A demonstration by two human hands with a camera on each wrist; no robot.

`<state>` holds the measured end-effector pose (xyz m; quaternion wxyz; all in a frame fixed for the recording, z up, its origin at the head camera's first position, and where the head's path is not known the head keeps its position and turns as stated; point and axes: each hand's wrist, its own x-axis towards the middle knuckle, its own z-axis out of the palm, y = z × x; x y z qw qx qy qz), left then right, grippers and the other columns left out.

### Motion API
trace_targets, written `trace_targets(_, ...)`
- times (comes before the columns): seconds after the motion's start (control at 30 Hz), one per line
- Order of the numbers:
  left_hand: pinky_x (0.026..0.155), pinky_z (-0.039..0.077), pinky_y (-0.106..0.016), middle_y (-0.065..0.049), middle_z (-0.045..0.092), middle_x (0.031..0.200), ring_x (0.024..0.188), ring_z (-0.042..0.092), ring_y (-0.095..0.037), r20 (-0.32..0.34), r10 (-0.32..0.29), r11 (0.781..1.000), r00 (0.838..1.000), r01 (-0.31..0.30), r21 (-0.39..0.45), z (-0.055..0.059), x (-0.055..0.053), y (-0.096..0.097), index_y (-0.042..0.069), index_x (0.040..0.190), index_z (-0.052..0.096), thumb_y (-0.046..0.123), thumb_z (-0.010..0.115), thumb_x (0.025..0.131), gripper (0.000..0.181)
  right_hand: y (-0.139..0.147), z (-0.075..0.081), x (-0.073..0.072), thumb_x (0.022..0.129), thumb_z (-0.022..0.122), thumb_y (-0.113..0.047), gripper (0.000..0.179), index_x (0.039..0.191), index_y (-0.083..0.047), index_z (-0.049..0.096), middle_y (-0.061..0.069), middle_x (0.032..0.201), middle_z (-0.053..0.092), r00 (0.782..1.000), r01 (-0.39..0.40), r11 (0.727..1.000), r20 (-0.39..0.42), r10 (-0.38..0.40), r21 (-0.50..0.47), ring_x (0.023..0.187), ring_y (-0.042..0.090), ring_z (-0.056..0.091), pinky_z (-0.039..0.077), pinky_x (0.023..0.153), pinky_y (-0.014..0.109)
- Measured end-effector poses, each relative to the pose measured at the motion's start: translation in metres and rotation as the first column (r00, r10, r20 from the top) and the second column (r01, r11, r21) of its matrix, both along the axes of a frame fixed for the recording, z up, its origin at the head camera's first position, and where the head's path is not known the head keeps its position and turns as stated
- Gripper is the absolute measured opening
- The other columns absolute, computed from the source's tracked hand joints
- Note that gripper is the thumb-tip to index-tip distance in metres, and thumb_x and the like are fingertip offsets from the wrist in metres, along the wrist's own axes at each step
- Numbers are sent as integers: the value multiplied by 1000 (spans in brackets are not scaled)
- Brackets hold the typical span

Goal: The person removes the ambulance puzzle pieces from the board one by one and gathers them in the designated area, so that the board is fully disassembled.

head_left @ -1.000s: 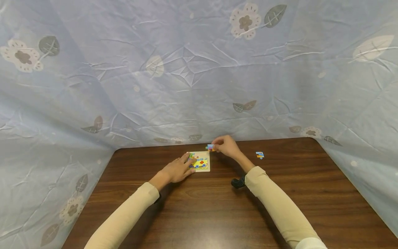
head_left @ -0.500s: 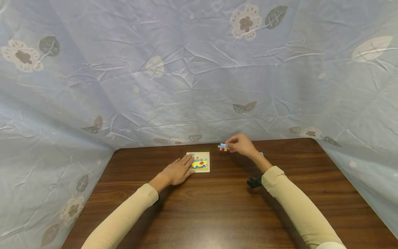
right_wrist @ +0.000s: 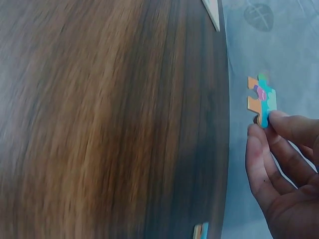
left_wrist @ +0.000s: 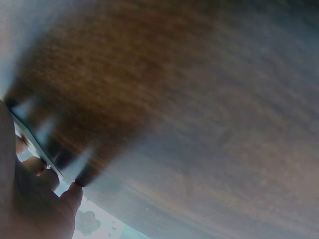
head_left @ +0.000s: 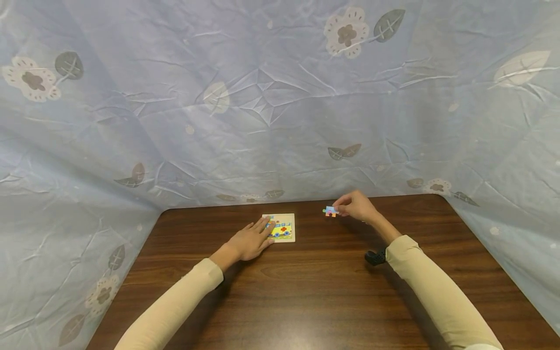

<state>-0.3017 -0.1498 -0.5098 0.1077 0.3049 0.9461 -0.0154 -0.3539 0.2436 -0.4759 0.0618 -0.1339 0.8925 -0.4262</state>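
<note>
Jigsaw piece (head_left: 330, 212) pinched in right hand (head_left: 358, 206)

The right hand's thumb and fingertips close narrowly on the piece's edge, its green tab pointing to nine o'clock in the head view. Between eight and nine o'clock from it, an ambulance puzzle board (head_left: 285, 217) lies on the wood-grain table (head_left: 306, 291). The left hand (head_left: 248, 242) grips nothing, fingers spread over the board's nine o'clock side. In the right wrist view, a second jigsaw piece (right_wrist: 201, 231) shows partly, at seven o'clock from the pinched one.
</note>
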Motion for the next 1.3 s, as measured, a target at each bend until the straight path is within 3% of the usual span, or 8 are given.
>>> trace_targets(0.5,134,22,-56,-14,5,179,166,13,-32,-3,-2,1000,1000,2,5,-1,1,7,15,171,10,55,22,114,70,44,-14,5,101,67,-6,17,108,2,80,18,97,80,998,23,995,60,-28,95,82,22,76,66,74,34)
trace_targets(0.93,135,21,-55,-13,3,179,167,11,-30,-5,27,1000,1000,-27,-15,-3,1,4,17,171,7,57,19,113,71,45,-18,1,100,65,-2,17,107,4,80,18,91,78,998,33,991,39,-39,130,78,19,72,64,69,30)
trace_targets(1.3,135,22,-55,-14,5,179,166,13,-31,-11,24,1000,1000,-24,-6,1,3,3,17,171,10,55,21,114,70,40,-21,-4,97,63,-2,17,96,1,80,11,82,76,999,35,981,8,-37,189,61,12,59,49,53,24)
